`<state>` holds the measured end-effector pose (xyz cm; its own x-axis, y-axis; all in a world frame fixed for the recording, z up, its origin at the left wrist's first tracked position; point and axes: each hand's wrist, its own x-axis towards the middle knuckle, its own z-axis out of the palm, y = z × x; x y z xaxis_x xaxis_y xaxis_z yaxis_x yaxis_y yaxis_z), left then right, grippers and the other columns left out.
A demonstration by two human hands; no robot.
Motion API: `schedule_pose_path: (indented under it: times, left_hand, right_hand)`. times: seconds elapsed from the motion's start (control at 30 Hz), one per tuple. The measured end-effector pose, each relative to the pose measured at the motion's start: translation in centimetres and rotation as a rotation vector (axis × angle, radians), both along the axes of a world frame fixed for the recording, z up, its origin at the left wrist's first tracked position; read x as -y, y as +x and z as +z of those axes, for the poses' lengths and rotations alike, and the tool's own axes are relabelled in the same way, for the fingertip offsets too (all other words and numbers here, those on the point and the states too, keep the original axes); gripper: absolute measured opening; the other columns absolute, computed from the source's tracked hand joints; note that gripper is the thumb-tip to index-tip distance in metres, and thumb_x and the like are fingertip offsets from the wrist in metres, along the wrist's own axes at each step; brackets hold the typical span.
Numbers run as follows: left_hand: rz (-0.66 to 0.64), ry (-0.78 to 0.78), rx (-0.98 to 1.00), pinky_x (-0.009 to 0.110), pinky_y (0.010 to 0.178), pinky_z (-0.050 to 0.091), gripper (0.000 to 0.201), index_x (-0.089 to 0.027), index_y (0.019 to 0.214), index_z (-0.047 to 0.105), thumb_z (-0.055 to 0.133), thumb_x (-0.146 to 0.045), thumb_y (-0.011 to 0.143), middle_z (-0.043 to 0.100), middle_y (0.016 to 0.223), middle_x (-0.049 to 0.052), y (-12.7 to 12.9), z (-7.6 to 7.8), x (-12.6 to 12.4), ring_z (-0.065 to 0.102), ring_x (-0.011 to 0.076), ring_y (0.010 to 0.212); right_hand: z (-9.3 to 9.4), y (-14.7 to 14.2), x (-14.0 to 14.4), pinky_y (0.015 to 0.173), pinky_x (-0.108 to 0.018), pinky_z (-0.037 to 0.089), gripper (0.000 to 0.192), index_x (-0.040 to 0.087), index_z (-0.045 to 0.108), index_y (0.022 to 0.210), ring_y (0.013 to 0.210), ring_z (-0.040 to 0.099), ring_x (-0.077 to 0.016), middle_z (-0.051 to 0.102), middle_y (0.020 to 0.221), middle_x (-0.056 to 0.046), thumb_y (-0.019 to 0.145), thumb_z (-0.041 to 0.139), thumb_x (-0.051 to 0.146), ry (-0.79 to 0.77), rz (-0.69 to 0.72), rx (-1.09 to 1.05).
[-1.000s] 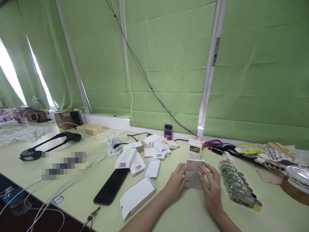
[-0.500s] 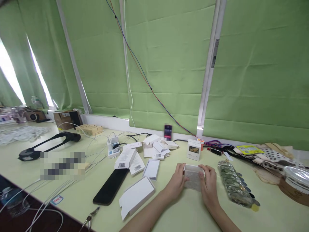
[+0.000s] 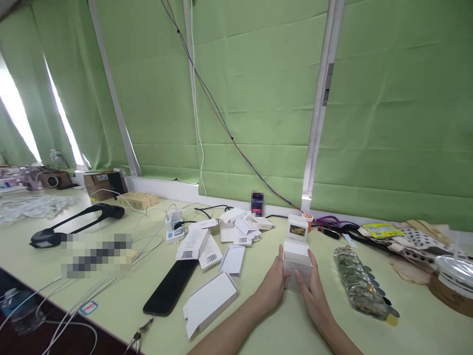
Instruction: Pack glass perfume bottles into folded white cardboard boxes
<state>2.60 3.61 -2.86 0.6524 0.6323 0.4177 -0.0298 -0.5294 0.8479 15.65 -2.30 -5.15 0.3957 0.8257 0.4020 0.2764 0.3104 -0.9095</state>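
A small white cardboard box [image 3: 297,266] is held between both hands above the table, its top end facing away from me. My left hand [image 3: 272,281] grips its left side, and my right hand [image 3: 314,291] grips the right side with the thumb across the near face. Just behind it stands another white box [image 3: 296,230] with a picture on its front. To the left lie an opened white carton [image 3: 210,301] and a white box tray [image 3: 232,260]. Right of my hands is a row of clear-wrapped round items [image 3: 360,283].
A black phone [image 3: 170,288], keys [image 3: 138,335] and folded white cartons [image 3: 194,244] lie on the left. A power strip [image 3: 173,229] with cables stands farther back. At the right are a lidded tub [image 3: 453,286] and cloth [image 3: 421,246]. Green blinds [image 3: 258,98] hang behind.
The box's top end, open-looking before, now shows a white panel across it. My fingers have shifted along its sides, and the right thumb has come lower on the near face.
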Motion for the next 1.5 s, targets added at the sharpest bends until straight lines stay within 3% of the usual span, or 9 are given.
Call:
schedule_pose_path:
  times: [0.2, 0.4, 0.57, 0.67, 0.83, 0.97, 1.1, 1.33, 1.5]
  left_hand:
    - [0.190, 0.083, -0.082, 0.048, 0.110, 0.026, 0.081, -0.021, 0.148, -0.002, 0.050, -0.039, 0.089, 0.038, 0.140, 0.016, -0.7, 0.7, 0.2, 0.035, 0.0270, 0.130]
    - [0.472, 0.226, -0.036, 0.050, 0.114, 0.015, 0.081, -0.024, 0.148, -0.002, 0.049, -0.044, 0.089, 0.014, 0.154, 0.012, -2.2, 3.6, 1.5, 0.011, 0.0288, 0.142]
    - [0.655, 0.390, -0.156, 0.045, 0.111, 0.025, 0.054, -0.024, 0.141, 0.026, 0.043, -0.032, 0.091, 0.032, 0.145, 0.011, -6.2, 5.9, 3.2, 0.025, 0.0255, 0.137]
    - [0.736, 0.433, -0.497, 0.050, 0.110, 0.022, 0.054, -0.019, 0.134, 0.041, 0.049, -0.027, 0.082, 0.041, 0.139, 0.014, -10.4, 5.3, 4.4, 0.025, 0.0326, 0.137]
    - [0.764, 0.242, -0.997, 0.057, 0.107, 0.016, 0.089, -0.011, 0.142, 0.032, 0.061, -0.024, 0.059, 0.045, 0.136, 0.023, -16.4, 4.4, 5.5, 0.025, 0.0442, 0.135]
    - [0.695, 0.161, -1.021, 0.048, 0.099, 0.031, 0.089, -0.008, 0.144, 0.027, 0.053, -0.021, 0.059, 0.051, 0.126, 0.022, -17.3, 5.6, 5.5, 0.045, 0.0400, 0.119]
    - [0.565, 0.083, -0.912, 0.044, 0.094, 0.034, 0.092, -0.016, 0.146, 0.022, 0.051, -0.018, 0.058, 0.049, 0.128, 0.016, -16.1, 6.4, 5.6, 0.052, 0.0350, 0.111]
    - [0.461, 0.013, -0.944, 0.048, 0.105, 0.024, 0.099, -0.015, 0.145, 0.025, 0.063, -0.024, 0.053, 0.049, 0.129, 0.017, -15.4, 6.0, 5.6, 0.040, 0.0385, 0.123]
    - [0.276, 0.026, -0.928, 0.046, 0.103, 0.030, 0.106, -0.021, 0.144, 0.023, 0.069, -0.021, 0.048, 0.047, 0.130, 0.014, -14.6, 6.3, 6.6, 0.040, 0.0355, 0.122]
  right_hand:
    - [1.0, 0.8, 0.1, 0.106, -0.046, 0.027, 0.058, 0.020, 0.034, 0.139, 0.127, 0.035, -0.0274, 0.040, 0.135, -0.012, 0.089, 0.044, 0.047, 0.119, -0.241, 0.194]
    - [2.0, 1.2, 0.9, 0.100, -0.050, 0.030, 0.050, 0.016, 0.038, 0.132, 0.125, 0.032, -0.0295, 0.041, 0.128, -0.015, 0.091, 0.039, 0.045, 0.256, -0.442, 0.237]
    - [2.3, 0.6, 1.4, 0.095, -0.052, 0.031, 0.042, 0.015, 0.042, 0.124, 0.123, 0.030, -0.0311, 0.039, 0.122, -0.016, 0.090, 0.041, 0.039, 0.360, -0.490, 0.315]
    - [2.4, 0.1, 2.0, 0.092, -0.051, 0.034, 0.036, 0.017, 0.042, 0.122, 0.116, 0.035, -0.0297, 0.040, 0.117, -0.014, 0.089, 0.044, 0.031, 0.461, -0.472, 0.413]
    - [2.1, -0.9, 2.9, 0.089, -0.045, 0.038, 0.038, 0.020, 0.041, 0.123, 0.110, 0.041, -0.0262, 0.040, 0.114, -0.012, 0.086, 0.048, 0.018, 0.570, -0.337, 0.611]
    - [1.8, -1.4, 3.0, 0.087, -0.041, 0.041, 0.040, 0.020, 0.040, 0.124, 0.109, 0.043, -0.0248, 0.040, 0.114, -0.012, 0.086, 0.048, 0.012, 0.575, -0.251, 0.654]
    - [1.9, -1.4, 3.1, 0.083, -0.035, 0.044, 0.034, 0.020, 0.042, 0.121, 0.103, 0.049, -0.0215, 0.047, 0.109, -0.010, 0.088, 0.043, 0.010, 0.543, -0.099, 0.623]
    - [2.5, -2.5, 3.3, 0.069, -0.028, 0.044, 0.026, 0.023, 0.056, 0.103, 0.074, 0.059, -0.0156, 0.061, 0.080, -0.002, 0.097, 0.032, 0.026, 0.120, 0.389, 0.561]
    - [1.4, -3.4, 2.7, 0.054, -0.025, 0.042, 0.041, 0.022, 0.058, 0.110, 0.047, 0.049, -0.0083, 0.059, 0.079, 0.000, 0.096, 0.029, 0.048, -0.196, 0.567, 0.219]
